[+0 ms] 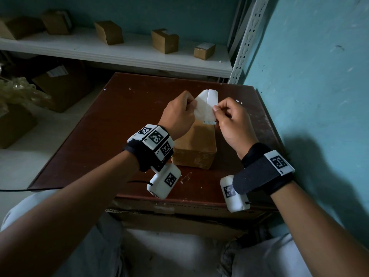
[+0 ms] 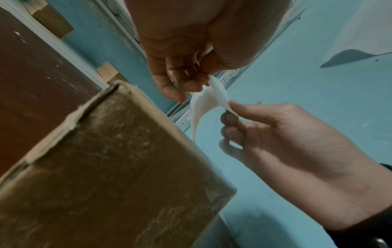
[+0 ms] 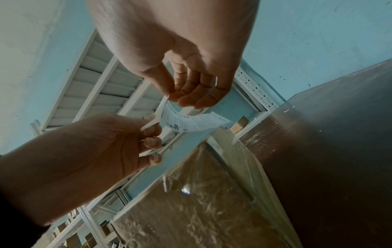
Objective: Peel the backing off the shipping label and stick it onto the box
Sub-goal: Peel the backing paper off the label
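Both hands hold a white shipping label (image 1: 207,107) in the air above a brown cardboard box (image 1: 194,148) that lies on the dark brown table (image 1: 111,136). My left hand (image 1: 191,103) pinches the left sheet and my right hand (image 1: 216,110) pinches the right one. In the right wrist view the right hand (image 3: 169,98) pinches a corner of the printed label (image 3: 191,123). There the left hand (image 3: 149,125) pinches a plain white backing strip (image 3: 156,117) that is parted from the label. The left wrist view shows the two sheets (image 2: 203,104) splitting in a V over the box (image 2: 116,167).
A white shelf (image 1: 119,54) behind the table carries several small cardboard boxes (image 1: 164,41). Larger cartons (image 1: 60,84) and crumpled plastic sit on the floor at the left. A blue wall (image 1: 309,76) runs close along the table's right side. A clear scrap (image 1: 185,177) lies near the table's front.
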### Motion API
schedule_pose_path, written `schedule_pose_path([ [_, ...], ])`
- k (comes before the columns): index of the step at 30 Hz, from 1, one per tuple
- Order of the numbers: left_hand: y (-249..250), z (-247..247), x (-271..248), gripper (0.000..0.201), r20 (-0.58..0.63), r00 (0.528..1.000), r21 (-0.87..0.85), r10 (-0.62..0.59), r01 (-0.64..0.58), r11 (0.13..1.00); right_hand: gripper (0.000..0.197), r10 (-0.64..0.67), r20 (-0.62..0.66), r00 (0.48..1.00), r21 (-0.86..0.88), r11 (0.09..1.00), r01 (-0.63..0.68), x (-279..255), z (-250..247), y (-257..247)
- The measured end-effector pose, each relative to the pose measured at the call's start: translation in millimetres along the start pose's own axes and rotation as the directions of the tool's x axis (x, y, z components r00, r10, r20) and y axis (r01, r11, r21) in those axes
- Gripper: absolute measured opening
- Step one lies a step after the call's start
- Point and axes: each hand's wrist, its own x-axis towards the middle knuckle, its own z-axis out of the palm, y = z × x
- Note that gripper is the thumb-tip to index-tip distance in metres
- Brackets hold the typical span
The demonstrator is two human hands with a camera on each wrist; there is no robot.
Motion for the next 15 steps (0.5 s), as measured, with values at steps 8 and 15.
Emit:
schedule_pose_path([
  [8, -0.2, -0.6, 0.1, 0.01, -0.003, 1.0, 0.001, 0.0, 0.0, 1.0, 0.017, 0.001, -0.004, 1.0, 0.002, 1.0, -0.001, -0.6, -0.2, -1.0],
  [15, 0.1, -1.0, 0.1, 0.011, -0.007, 1.0, -0.001, -0.012, 0.012, 1.0, 0.018, -0.003, -0.004, 1.0, -0.014, 1.0, 0.003, 0.0, -1.0, -0.8],
])
